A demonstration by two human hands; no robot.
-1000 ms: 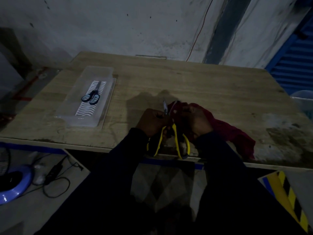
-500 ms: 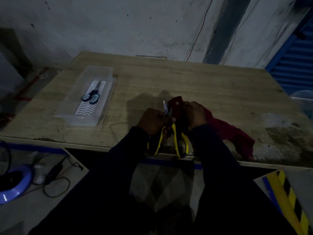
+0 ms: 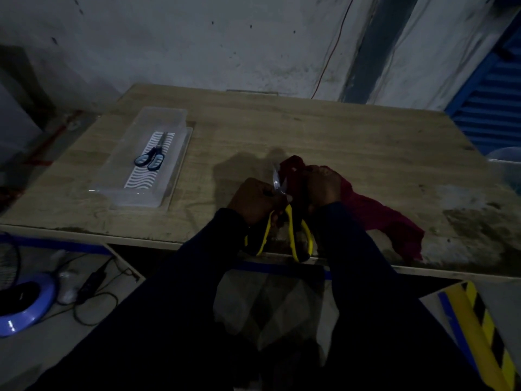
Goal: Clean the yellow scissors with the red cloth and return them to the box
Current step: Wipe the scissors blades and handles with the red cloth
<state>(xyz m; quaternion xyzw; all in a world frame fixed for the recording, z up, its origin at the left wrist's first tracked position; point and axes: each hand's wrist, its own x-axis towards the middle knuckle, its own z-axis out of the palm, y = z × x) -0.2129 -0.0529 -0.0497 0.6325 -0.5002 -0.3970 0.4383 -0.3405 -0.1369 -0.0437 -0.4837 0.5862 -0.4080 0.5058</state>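
While gripping the yellow scissors (image 3: 288, 218) near the pivot with the left hand (image 3: 255, 200), wipes one blade with the red cloth (image 3: 380, 218) bunched in the right hand (image 3: 324, 187). Holds the scissors low over the front edge of the table (image 3: 310, 131), blades up and away, yellow handle loops hanging open toward the near side. Closes the left fingers tight around the joint. Seems to pinch a fold of cloth against the blade with the right fingers pressed together, but cannot tell the exact fingertip contact in this dim light. Lets the rest of the cloth trail to the right on the table top.

Compared with a second ago, shows the right hand and its bunch of cloth a little farther up the blade, toward the tip. Shows the left hand and the handles in nearly the same place. Reads as one wiping stroke along the blade, so cleaning probably under way and not finished.

Leaves the box (image 3: 112, 182) well apart at the left side of the table, open, with only a pair of blue scissors (image 3: 150, 159) inside. Means the return not yet begun: needs first to free the cloth, then to close the blades and carry the scissors left. Calls for care with the bare blade edge just beside the left fingers.
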